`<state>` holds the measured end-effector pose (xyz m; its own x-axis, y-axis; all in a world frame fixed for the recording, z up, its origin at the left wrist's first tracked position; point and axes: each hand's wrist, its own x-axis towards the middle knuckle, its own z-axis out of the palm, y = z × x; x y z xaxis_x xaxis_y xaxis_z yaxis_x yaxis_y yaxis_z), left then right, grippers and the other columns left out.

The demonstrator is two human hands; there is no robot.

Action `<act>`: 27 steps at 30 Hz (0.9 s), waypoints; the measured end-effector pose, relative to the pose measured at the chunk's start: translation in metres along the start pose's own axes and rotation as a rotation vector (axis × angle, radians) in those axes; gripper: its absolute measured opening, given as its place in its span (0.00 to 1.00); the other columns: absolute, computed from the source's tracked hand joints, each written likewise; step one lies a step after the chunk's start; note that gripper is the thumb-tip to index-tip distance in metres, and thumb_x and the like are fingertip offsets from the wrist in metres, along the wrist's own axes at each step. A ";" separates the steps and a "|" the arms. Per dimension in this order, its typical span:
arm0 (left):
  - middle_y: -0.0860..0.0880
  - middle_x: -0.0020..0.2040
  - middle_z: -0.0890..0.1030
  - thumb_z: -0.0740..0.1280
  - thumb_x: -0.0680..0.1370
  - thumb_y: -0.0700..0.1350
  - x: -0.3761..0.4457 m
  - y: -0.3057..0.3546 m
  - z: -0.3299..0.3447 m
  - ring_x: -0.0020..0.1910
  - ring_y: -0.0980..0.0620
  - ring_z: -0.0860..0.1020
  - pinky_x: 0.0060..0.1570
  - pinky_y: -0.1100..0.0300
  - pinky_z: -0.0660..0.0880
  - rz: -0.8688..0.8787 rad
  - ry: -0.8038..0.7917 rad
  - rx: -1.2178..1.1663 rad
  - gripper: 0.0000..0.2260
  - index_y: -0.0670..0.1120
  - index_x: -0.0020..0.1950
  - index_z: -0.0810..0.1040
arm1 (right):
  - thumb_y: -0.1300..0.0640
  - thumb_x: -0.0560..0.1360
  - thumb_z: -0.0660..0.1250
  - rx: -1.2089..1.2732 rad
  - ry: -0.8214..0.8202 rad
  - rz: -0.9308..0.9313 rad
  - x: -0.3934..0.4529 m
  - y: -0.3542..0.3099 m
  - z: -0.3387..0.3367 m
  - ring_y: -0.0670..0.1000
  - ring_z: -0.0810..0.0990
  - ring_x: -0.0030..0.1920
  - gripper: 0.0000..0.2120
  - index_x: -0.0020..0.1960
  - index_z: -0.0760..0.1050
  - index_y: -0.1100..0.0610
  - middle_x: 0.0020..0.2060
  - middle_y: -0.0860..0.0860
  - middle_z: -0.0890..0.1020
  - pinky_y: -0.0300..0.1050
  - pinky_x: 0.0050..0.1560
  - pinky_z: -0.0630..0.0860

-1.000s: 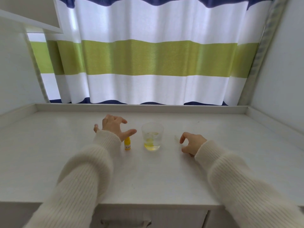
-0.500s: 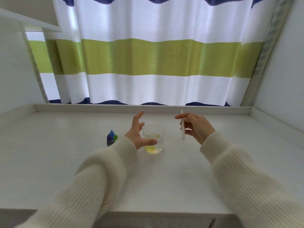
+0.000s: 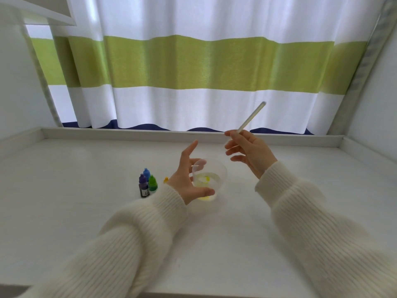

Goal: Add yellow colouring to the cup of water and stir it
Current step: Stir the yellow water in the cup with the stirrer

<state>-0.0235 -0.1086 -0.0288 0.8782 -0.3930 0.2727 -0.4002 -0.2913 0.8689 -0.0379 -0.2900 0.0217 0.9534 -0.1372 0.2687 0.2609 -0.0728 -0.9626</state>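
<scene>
The right hand pinches a white stick above the counter, its free end pointing to 1 o'clock. The left hand, fingers spread, cups the clear cup of yellow-tinged water.

On the desk before me stands the cup; three dropper bottles cluster to its left, my left hand between them, the curtain behind.

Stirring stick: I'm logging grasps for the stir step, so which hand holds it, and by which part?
The right hand pinches the stirring stick at its lower end. The left hand only cups the cup.
</scene>
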 end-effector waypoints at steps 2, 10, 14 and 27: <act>0.56 0.58 0.71 0.78 0.59 0.39 0.000 0.001 0.000 0.59 0.56 0.70 0.57 0.59 0.69 0.012 0.006 0.004 0.52 0.70 0.64 0.45 | 0.51 0.76 0.61 -0.056 0.025 -0.072 0.004 -0.002 0.003 0.48 0.79 0.35 0.11 0.51 0.78 0.54 0.34 0.49 0.80 0.42 0.38 0.76; 0.56 0.57 0.72 0.79 0.58 0.39 0.001 0.000 0.000 0.57 0.57 0.71 0.44 0.72 0.68 0.010 -0.014 -0.031 0.53 0.73 0.62 0.45 | 0.54 0.75 0.61 -0.200 0.018 -0.226 0.006 -0.009 0.012 0.45 0.75 0.34 0.11 0.44 0.81 0.54 0.35 0.49 0.78 0.38 0.34 0.73; 0.56 0.57 0.72 0.79 0.58 0.38 0.002 0.000 0.000 0.57 0.57 0.72 0.47 0.66 0.69 -0.001 -0.022 -0.037 0.54 0.69 0.64 0.45 | 0.56 0.76 0.60 -0.325 -0.028 -0.253 0.003 -0.006 0.014 0.41 0.76 0.33 0.09 0.50 0.78 0.52 0.35 0.47 0.79 0.35 0.35 0.75; 0.61 0.55 0.71 0.78 0.57 0.35 -0.002 0.003 -0.001 0.58 0.56 0.70 0.52 0.62 0.69 0.032 -0.043 -0.018 0.53 0.72 0.60 0.46 | 0.51 0.76 0.59 -0.321 0.016 -0.342 -0.002 -0.004 0.012 0.43 0.77 0.36 0.11 0.46 0.79 0.53 0.35 0.45 0.79 0.36 0.36 0.72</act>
<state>-0.0259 -0.1078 -0.0263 0.8528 -0.4394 0.2824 -0.4226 -0.2626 0.8675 -0.0391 -0.2778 0.0243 0.8176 -0.0667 0.5720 0.4977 -0.4179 -0.7601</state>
